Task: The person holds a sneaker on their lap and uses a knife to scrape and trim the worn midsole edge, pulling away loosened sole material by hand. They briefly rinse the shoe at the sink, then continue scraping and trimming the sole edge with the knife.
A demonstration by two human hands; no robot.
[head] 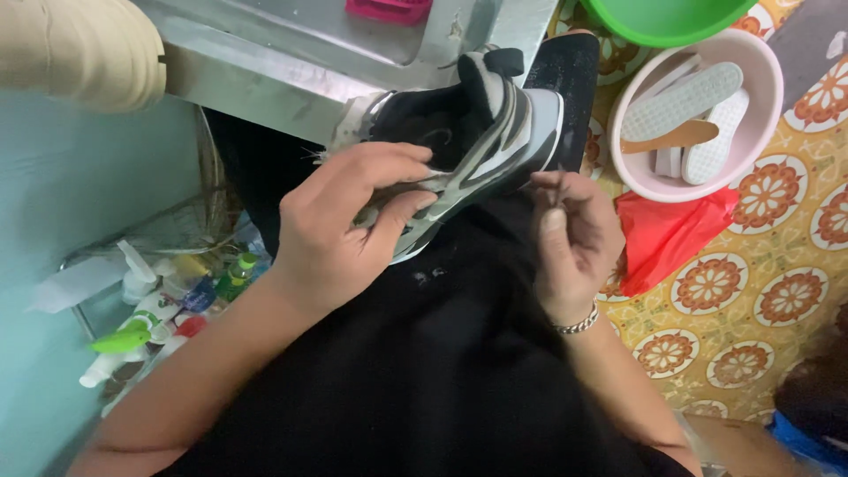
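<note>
Left hand (340, 230): grip wrapped round the grey, black and white sneaker (468, 132), thumb and fingers pressed on its side.
Right hand (572, 234): fingertips pinched on a thin needle-like tool (556, 194), at the sole's edge.
Sneaker: on the lap, against the metal surface (291, 62).
Nearby: pink basin (767, 88) of insoles.

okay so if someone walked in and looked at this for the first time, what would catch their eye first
Probably the black, grey and white sneaker at centre, gripped by the left hand over a dark lap, while the right hand pinches something thin beside it. Next, the pink basin of white insoles at upper right, standing on the orange patterned floor beside a red plastic bag.
</note>
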